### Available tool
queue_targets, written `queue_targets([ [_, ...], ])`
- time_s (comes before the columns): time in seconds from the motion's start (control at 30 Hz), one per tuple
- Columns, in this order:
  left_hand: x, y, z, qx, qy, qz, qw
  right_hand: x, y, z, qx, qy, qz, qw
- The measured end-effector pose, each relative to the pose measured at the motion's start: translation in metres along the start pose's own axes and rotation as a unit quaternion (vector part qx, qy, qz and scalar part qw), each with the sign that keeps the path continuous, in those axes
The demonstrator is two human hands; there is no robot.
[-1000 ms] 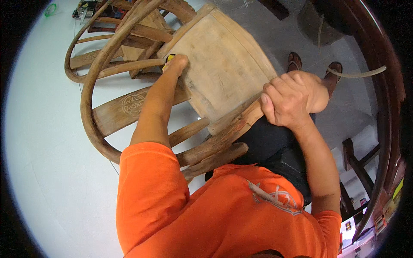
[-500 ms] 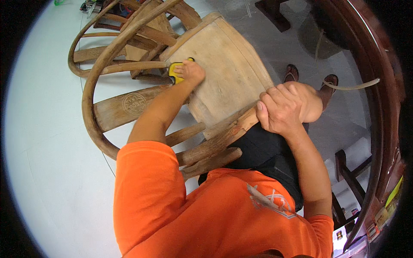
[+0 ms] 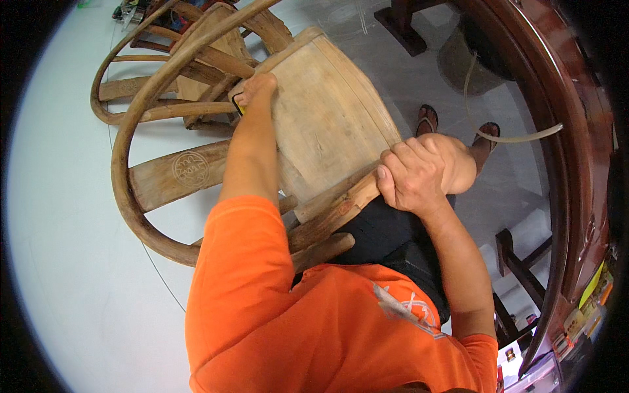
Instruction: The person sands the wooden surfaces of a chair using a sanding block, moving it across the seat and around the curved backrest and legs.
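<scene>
L hand [image 3: 257, 86]: fingers curled on yellow-blk tool [image 3: 240, 109] nr chair seat [image 3: 327, 118]; R hand [image 3: 414, 173]: fingers clasping armrest [image 3: 350, 204].

Two wooden chairs [image 3: 321, 118], two sandaled feet [image 3: 427, 116]

Wooden chair [image 3: 327, 114], left grip [image 3: 257, 88] holding yellow-and-black object [image 3: 241, 110], right grip [image 3: 413, 173] over armrest end [image 3: 360, 198], second chair [image 3: 134, 87] beyond.

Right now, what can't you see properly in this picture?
All in the head view:
Yellow-and-black object: mostly hidden by the bare left hand.
Brown wooden chair: its curved rail is cut off by the top edge.
Bare right hand: its back hides the palm.
Small multicoloured clutter, upper left: too small to name.
</scene>
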State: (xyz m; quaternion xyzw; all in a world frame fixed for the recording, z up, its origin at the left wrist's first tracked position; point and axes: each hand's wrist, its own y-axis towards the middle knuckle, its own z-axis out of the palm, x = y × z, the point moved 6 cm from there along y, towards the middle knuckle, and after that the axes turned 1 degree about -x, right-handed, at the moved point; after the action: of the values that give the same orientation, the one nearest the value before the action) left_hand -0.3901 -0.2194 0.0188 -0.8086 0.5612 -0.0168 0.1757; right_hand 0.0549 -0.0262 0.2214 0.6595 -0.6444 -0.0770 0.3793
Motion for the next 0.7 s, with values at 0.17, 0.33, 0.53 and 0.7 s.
queue_targets([
  [0.17, -0.020, -0.087, 0.030, -0.002, 0.220, 0.147, 0.964, -0.013, -0.009, -0.008, -0.028, -0.024, 0.016, 0.999],
  [0.33, 0.005, -0.078, 0.001, -0.033, 0.155, 0.122, 0.980, 0.000, 0.002, -0.009, -0.017, -0.014, -0.001, 1.000],
  [0.53, -0.029, -0.069, 0.005, -0.004, 0.161, 0.103, 0.982, -0.009, -0.003, -0.010, -0.018, -0.031, 0.004, 0.999],
  [0.7, 0.016, -0.029, 0.015, -0.035, 0.178, 0.167, 0.969, 0.007, 0.001, -0.002, -0.028, 0.005, -0.005, 1.000],
])
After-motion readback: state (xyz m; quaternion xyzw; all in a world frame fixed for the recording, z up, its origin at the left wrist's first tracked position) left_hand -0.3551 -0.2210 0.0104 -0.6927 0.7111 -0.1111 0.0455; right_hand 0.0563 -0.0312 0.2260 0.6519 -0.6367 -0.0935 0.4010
